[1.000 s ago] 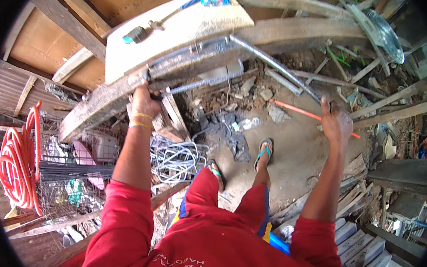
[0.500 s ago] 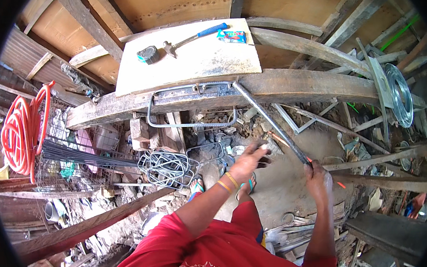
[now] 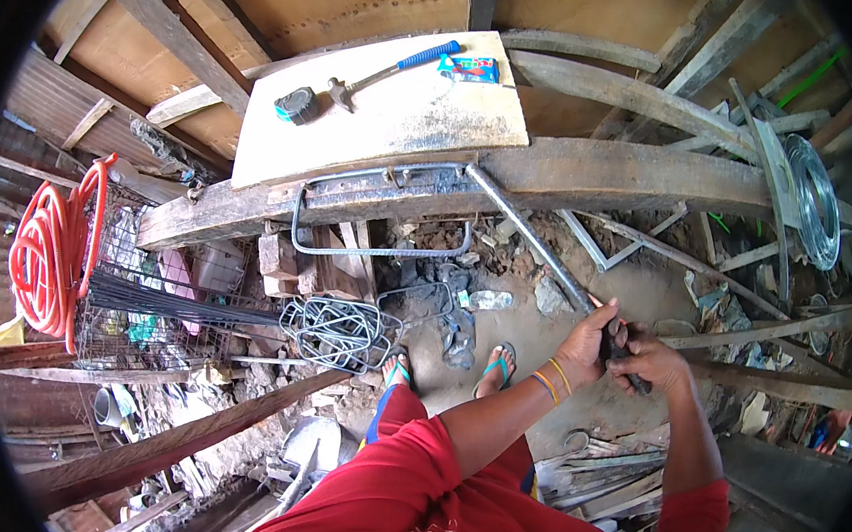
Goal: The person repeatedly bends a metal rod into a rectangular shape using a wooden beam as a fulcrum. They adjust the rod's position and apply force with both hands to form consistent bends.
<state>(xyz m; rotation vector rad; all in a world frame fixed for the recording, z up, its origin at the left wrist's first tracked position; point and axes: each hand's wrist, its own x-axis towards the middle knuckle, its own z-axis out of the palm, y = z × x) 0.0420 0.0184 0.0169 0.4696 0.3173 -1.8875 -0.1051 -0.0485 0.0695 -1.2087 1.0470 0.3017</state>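
Observation:
A long grey metal pipe [image 3: 536,235] slants from the wooden beam down toward me, its dark near end between my hands. My left hand [image 3: 584,347], with yellow bands at the wrist, closes on the pipe near that end. From the other side my right hand [image 3: 657,360] grips the same end with bent fingers. The far end of the pipe meets the corner of a bent steel rod [image 3: 385,253], shaped like a rectangular loop, lying against the beam [image 3: 629,172]. A small orange patch shows by my fingers; what it belongs to I cannot make out.
A pale board [image 3: 385,129] on the beam carries a tape measure [image 3: 296,106], a blue-handled hammer [image 3: 340,95] and a blue packet [image 3: 469,70]. Below lie bent rod loops [image 3: 336,335] and straight rods [image 3: 179,305]. Orange hose [image 3: 45,261] hangs left, coiled wire [image 3: 814,200] right.
My left hand has come down and right, from open in the air onto the pipe. My right hand has shifted slightly right and down, still on the pipe's near end.

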